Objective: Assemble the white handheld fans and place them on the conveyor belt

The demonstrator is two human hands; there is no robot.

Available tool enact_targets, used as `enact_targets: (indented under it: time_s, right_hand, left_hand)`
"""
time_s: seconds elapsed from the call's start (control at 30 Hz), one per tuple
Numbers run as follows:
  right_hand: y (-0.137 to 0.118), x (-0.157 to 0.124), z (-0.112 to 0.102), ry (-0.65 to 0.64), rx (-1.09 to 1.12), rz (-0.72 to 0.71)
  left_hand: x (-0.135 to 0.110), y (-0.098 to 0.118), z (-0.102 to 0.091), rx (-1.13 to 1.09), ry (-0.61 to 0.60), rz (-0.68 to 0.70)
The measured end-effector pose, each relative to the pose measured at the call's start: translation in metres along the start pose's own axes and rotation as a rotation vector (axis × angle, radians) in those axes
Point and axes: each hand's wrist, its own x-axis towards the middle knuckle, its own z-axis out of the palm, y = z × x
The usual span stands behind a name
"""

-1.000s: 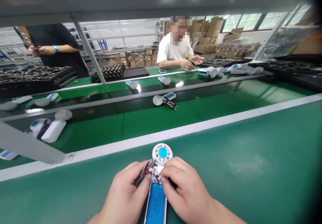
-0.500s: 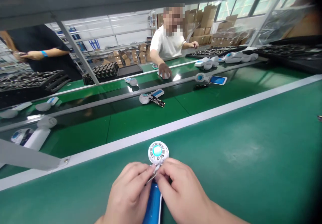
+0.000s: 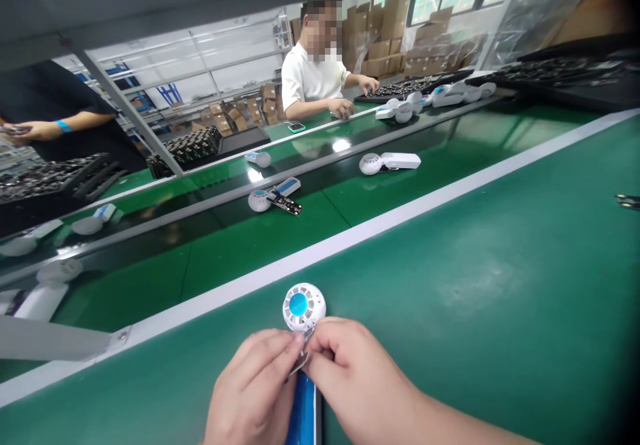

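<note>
A small white handheld fan [image 3: 304, 307] with a blue disc in its round head lies on the green bench in front of me. Its blue inner handle [image 3: 303, 408] runs back toward me between my hands. My left hand [image 3: 255, 385] is closed, pinching a thin board-like piece [image 3: 299, 365] over the fan's neck. Against it, my right hand [image 3: 345, 365] is closed in a pinch at the same spot. Whatever sits between the right fingertips is too small and covered to make out.
Beyond a white rail, a green belt carries a white fan [image 3: 390, 162] and another with a circuit board [image 3: 285, 203]. Across it sits a co-worker [image 3: 315, 78]; another person stands left. Black trays [image 3: 245, 139] line the far side. A metal post [image 3: 55, 338] stands at left.
My view has shifted, so the belt items appear further left. The co-worker's hand has drawn back from a fan on the belt. The belt's right-hand fan shows white where blue showed.
</note>
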Motion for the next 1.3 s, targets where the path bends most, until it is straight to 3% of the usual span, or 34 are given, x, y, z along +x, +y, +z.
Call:
enact_targets:
  time_s: [0.2,0.67,0.83,1.0,1.07,1.17,1.23,1.3]
  right_hand:
    - [0.001,0.0,0.001,0.085,-0.123,-0.058]
    - [-0.001,-0.002,0.003,0.131,-0.213,-0.135]
    - [0.003,-0.002,0.005,0.108,-0.186,-0.055]
    - [0.004,0.002,0.004,0.069,-0.171,-0.013]
    - [0.004,0.006,0.001,0.066,-0.212,-0.052]
    - [0.009,0.012,-0.009,0.129,-0.26,-0.154]
    - [0.014,0.015,-0.014,0.21,-0.273,-0.196]
    - [0.019,0.017,-0.015,0.245,-0.295,-0.216]
  left_hand:
    - [0.001,0.005,-0.002,-0.014,0.013,-0.049]
    - [0.0,0.008,-0.001,-0.013,-0.013,-0.067]
    - [-0.008,0.009,-0.001,0.028,-0.051,-0.065]
    - [0.0,0.01,-0.001,-0.048,-0.037,-0.07]
    - [0.006,0.007,-0.004,-0.148,-0.067,-0.19]
    - [0.017,-0.014,-0.021,-0.219,-0.055,-0.625]
    - [0.026,-0.042,-0.046,-0.137,0.048,-0.955]
    - [0.039,-0.075,-0.08,0.037,0.196,-1.168]
